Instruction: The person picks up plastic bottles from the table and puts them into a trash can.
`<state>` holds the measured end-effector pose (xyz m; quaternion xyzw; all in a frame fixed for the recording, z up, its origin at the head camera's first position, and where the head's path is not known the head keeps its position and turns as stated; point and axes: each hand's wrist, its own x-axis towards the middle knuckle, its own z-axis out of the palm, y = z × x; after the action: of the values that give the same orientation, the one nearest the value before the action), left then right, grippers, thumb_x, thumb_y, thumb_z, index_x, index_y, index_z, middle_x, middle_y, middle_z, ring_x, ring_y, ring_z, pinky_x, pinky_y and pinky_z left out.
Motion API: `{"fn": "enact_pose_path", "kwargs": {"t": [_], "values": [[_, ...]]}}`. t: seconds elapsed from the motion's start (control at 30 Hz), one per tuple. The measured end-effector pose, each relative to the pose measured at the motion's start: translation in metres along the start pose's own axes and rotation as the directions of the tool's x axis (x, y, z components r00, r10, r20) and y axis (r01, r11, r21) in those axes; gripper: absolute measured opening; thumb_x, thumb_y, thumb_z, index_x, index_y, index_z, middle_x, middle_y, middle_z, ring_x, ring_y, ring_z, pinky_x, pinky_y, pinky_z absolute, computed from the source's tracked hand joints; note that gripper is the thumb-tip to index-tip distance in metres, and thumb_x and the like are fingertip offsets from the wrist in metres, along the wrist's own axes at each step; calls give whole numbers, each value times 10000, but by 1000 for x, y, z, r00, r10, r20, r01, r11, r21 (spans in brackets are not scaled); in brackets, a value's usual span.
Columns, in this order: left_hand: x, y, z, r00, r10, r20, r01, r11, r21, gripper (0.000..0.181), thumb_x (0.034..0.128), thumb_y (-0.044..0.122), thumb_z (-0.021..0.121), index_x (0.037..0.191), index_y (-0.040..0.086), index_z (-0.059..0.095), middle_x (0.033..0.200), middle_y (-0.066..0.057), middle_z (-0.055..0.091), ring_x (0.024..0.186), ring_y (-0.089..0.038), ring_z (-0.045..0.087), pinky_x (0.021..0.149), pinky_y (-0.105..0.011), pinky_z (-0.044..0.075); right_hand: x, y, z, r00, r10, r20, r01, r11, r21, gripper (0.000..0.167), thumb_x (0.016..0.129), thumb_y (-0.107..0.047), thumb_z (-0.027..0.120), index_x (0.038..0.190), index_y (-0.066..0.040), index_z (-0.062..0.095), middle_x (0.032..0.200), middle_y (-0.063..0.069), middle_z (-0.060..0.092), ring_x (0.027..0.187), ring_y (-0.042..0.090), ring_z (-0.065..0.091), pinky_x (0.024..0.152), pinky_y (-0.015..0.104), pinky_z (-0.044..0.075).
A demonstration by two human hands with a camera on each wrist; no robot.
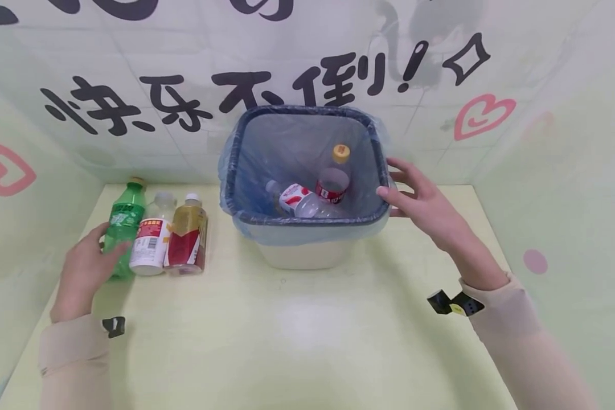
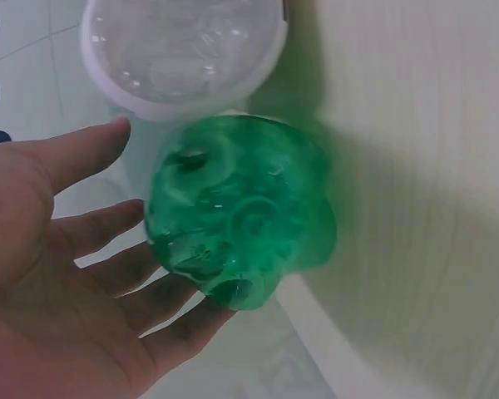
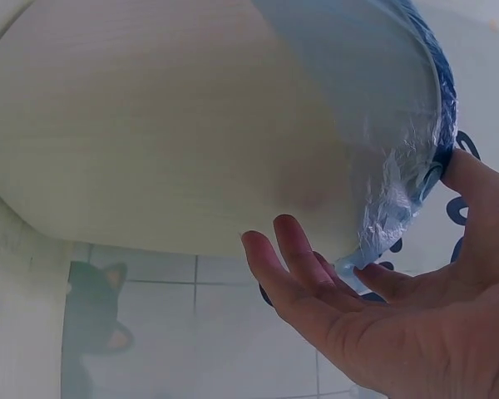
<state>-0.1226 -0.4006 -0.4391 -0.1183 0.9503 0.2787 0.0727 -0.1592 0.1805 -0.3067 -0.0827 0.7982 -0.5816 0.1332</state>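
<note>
My left hand [image 1: 87,267] is at the green soda bottle [image 1: 128,210] lying at the far left of the table. In the left wrist view its fairly straight fingers lie along the bottle's side, near its green base [image 2: 241,208], with the thumb apart from it. Beside that lie a white-bottomed bottle [image 1: 151,239] with a red label and an amber drink bottle [image 1: 185,236]. My right hand [image 1: 420,202] holds the rim of the trash bin [image 1: 302,256], thumb on the edge and fingers outside. Its blue liner [image 3: 391,191] shows in the right wrist view.
Inside the bin are a clear bottle with a yellow cap [image 1: 341,152] and another clear bottle [image 1: 299,199] with a white-and-red label. A wall [image 1: 184,159] with black lettering stands behind the pale table [image 1: 287,330], and side walls flank it.
</note>
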Motion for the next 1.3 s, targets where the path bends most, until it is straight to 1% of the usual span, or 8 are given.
{"fn": "enact_pose_path", "kwargs": {"t": [0.17,0.3,0.43,0.73,0.93,1.07,1.17,1.3], "values": [[4,-7,-2,999,-28,16,28,999,18,810,1017,374,509,1548,-71,89,1476,-435,234,1263,-664,289,924,-770,304,-1,-1,-1,1000,2,6,-2,1000,-14,676,986,-307,619,1563,-195,284,1497,110,386,1287,298,511,896,276,525],[7,-8,-8,997,-64,50,63,998,18,794,1006,291,518,1543,-79,66,1467,-447,222,1231,-662,307,901,-772,314,-2,-2,-1,1000,23,8,-22,999,-31,683,985,-322,622,1564,-206,280,1496,105,390,1279,294,521,907,294,526],[12,-7,-12,993,-99,62,98,995,34,798,1014,345,490,1534,-96,75,1462,-447,225,1198,-648,325,868,-760,346,-1,-4,-2,999,38,2,-38,998,-50,698,978,-335,633,1566,-209,277,1485,101,404,1253,283,543,921,320,531],[22,-4,-15,987,-158,22,155,983,101,952,980,587,445,1528,-107,93,1434,-458,261,1184,-670,333,813,-746,371,-2,-6,-2,998,56,-7,-56,996,-64,705,976,-343,634,1565,-191,279,1484,100,413,1220,273,564,943,372,526],[25,-7,-10,988,-153,5,151,981,125,926,984,499,527,1551,-51,44,1399,-465,286,1114,-635,358,753,-724,404,-1,-5,1,998,60,-10,-60,996,-67,717,968,-340,647,1563,-180,281,1493,106,409,1235,285,559,956,389,519],[24,-9,-9,987,-158,-14,158,984,87,876,995,432,529,1563,-21,39,1428,-454,270,1127,-650,359,729,-708,406,-1,-6,2,998,56,-4,-56,997,-62,717,967,-338,647,1562,-178,281,1498,105,404,1240,285,557,963,413,514],[22,-7,-10,988,-145,-48,147,988,45,839,999,394,517,1567,-15,53,1415,-450,304,1095,-627,395,691,-648,406,-1,-7,1,998,58,-6,-58,996,-66,721,966,-349,647,1565,-190,278,1497,99,403,1248,284,550,973,435,507],[19,-2,-13,987,-141,-83,142,990,2,826,1000,386,511,1571,-8,63,1371,-445,359,1026,-555,424,666,-560,393,-3,-6,-1,998,63,-18,-64,996,-64,714,968,-346,645,1563,-192,282,1482,101,414,1229,273,559,937,370,530]]}}
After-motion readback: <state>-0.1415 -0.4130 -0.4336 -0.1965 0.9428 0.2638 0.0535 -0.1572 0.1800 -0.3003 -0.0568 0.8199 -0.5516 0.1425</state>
